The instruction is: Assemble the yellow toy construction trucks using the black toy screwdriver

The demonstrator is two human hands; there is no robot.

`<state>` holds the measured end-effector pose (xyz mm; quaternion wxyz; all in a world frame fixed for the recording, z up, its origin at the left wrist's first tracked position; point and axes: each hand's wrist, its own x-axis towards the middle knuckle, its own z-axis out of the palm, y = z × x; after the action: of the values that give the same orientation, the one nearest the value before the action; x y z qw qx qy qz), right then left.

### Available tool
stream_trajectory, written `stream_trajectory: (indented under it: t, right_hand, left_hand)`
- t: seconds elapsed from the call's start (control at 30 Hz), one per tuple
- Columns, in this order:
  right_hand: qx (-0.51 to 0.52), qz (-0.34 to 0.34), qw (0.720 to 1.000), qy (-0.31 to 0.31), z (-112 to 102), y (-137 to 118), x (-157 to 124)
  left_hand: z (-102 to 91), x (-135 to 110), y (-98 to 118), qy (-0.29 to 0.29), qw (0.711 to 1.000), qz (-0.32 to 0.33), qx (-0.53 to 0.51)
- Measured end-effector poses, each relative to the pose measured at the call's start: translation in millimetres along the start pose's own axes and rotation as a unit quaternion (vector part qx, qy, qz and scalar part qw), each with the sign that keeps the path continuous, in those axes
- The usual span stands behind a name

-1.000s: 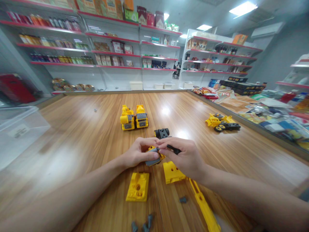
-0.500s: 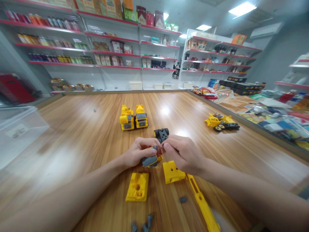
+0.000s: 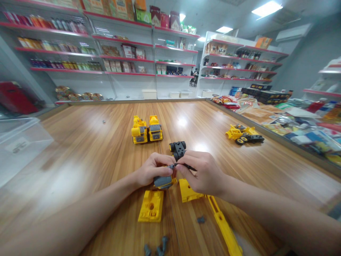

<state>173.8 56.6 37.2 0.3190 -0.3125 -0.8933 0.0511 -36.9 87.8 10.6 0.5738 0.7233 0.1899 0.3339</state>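
Note:
My left hand is closed around a grey-and-yellow toy truck cab, holding it just above the table. A grey plastic screw sticks out of the cab by my left thumb. Between the thumb and fingers of my right hand is a thin black screwdriver, its tip pointing left at the screw. Right behind my hands stands a black wheeled chassis, partly covered by them. A yellow base plate lies in front of my left hand. Under my right hand is another yellow piece, partly hidden.
A long yellow arm and several grey screws lie near the front. Two yellow toy trucks stand farther back. More yellow-and-black truck parts rest at right. A clear plastic bin is at left.
The screwdriver now shows in my right hand, its tip brought to the screw. My right hand has turned slightly, and the cab has shifted a little left and down.

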Motion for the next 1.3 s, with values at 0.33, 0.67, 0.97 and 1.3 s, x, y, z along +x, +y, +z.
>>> stream_trajectory:
  t: [0.33,0.67,0.97,1.3]
  right_hand:
    - [0.009,-0.03,0.999,-0.026,3.4,0.8,-1.5]
    - [0.018,-0.03,0.998,-0.042,2.8,1.0,-1.8]
    - [0.049,-0.02,0.998,-0.04,3.5,1.9,-0.4]
    - [0.053,-0.018,0.997,-0.048,5.5,1.5,-0.2]
  left_hand:
    - [-4.6,-5.1,-8.1,-0.039,0.998,-0.034,-0.026]
    - [-4.0,-4.3,-6.0,-0.054,0.997,-0.049,-0.029]
    - [-4.9,-3.9,-6.3,-0.062,0.995,-0.071,-0.015]
    - [-5.1,-3.5,-7.6,-0.058,0.995,-0.077,-0.007]
